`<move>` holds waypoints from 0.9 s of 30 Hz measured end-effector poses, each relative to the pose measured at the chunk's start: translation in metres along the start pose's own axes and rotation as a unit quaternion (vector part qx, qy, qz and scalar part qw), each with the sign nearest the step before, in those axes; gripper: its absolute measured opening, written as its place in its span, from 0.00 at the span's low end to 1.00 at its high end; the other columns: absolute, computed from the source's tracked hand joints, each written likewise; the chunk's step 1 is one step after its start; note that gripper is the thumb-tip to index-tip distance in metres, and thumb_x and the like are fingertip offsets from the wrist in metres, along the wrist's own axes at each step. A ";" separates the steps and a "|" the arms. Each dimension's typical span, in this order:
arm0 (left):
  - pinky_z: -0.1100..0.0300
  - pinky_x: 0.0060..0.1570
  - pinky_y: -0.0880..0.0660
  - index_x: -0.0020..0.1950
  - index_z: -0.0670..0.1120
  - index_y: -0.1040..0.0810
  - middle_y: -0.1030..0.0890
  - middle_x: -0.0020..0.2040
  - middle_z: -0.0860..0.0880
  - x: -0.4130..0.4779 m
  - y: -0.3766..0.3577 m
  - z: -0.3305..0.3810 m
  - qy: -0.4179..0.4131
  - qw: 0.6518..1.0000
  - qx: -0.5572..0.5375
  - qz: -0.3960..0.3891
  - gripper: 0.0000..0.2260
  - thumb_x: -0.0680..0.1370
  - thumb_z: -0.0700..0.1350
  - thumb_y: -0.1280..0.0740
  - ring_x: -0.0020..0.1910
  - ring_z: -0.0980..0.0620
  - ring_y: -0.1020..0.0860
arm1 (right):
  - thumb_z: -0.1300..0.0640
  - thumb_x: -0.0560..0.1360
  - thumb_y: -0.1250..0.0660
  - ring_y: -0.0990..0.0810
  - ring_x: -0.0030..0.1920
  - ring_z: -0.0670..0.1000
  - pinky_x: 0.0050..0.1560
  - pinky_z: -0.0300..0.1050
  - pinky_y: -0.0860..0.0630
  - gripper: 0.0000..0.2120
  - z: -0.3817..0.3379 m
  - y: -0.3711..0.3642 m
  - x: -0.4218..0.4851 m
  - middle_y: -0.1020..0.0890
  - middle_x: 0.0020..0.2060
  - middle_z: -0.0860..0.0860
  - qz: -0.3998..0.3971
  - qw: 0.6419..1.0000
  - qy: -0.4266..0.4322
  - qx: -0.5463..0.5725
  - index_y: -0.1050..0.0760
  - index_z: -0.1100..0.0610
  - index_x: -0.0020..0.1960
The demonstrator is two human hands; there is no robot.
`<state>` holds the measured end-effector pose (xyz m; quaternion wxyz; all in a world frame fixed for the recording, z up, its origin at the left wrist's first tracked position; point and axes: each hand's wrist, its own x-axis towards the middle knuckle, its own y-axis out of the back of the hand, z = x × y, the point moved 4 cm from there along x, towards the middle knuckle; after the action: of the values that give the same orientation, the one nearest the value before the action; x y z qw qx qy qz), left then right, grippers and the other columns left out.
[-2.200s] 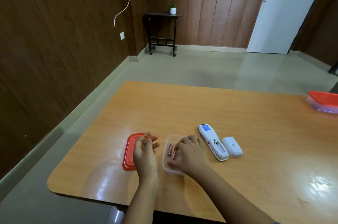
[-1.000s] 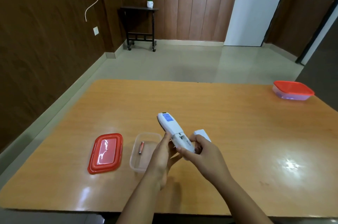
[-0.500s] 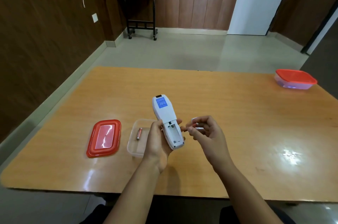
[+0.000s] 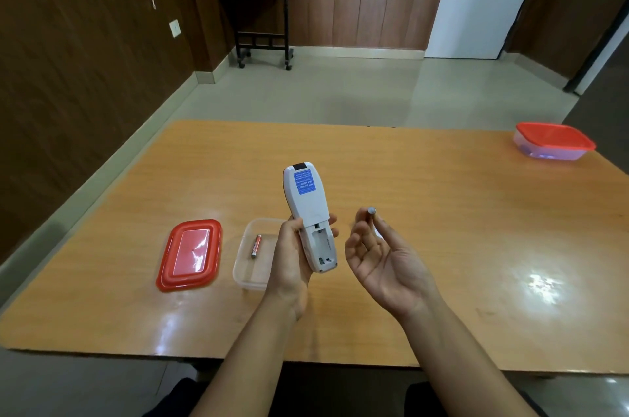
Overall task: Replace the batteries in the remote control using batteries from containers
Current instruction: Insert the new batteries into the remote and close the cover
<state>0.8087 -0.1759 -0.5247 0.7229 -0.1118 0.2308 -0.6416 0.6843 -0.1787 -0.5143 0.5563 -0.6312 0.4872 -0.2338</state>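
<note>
Two hands up: the left hand (image 4: 289, 260) wraps thumb and fingers round the lower half of the remote control (image 4: 308, 209), back side to the camera, lifted clear of the table (image 4: 442, 212).
Right hand: the right hand (image 4: 381, 260) is palm-up, thumb and forefinger pinching a battery (image 4: 371, 211) at the very tips, its flat metal end pointing at us; the other fingers curl loosely and hold nothing.
Gap: the battery sits just beside the remote, not touching it.
Battery bay: the battery bay (image 4: 321, 243) is open, its cover off and nowhere in view; it looks empty, with contacts showing at the lower end.
Open container: a clear open container (image 4: 245, 277) stands on the table just left of the left hand, with a second battery (image 4: 256, 246) lying inside.
Red lid: the red lid (image 4: 190, 254) lies flat on the table, just left of that tub.
Far corner: a closed container (image 4: 553, 140) with a red top sits well apart at the far right edge; I cannot tell what is in it.
Done so far: by the look of it, the bay is open and cleared, the tub is open, and the first cell is in hand.
Left to do: seat this cell, fetch and seat the one in the tub, then refit the cover.
Progress call: roughly the halfway mark, I'd say.
Watch for: polarity, since the cell must turn to lie along the bay.
</note>
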 end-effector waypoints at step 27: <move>0.53 0.53 0.28 0.61 0.45 0.21 0.18 0.53 0.47 -0.002 0.013 0.000 0.045 0.998 -0.030 0.036 0.20 0.80 0.52 0.47 0.51 0.50 0.21 | 0.49 0.75 0.38 0.26 0.53 0.43 0.49 0.42 0.27 0.13 0.027 -0.019 -0.008 0.22 0.52 0.42 0.017 0.442 0.400 -0.803 0.22 0.45 0.58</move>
<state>0.8202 -0.1719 -0.5299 0.7303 -0.0960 0.2866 -0.6126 0.7105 -0.1601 -0.5015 -0.4518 -0.6239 0.6361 0.0449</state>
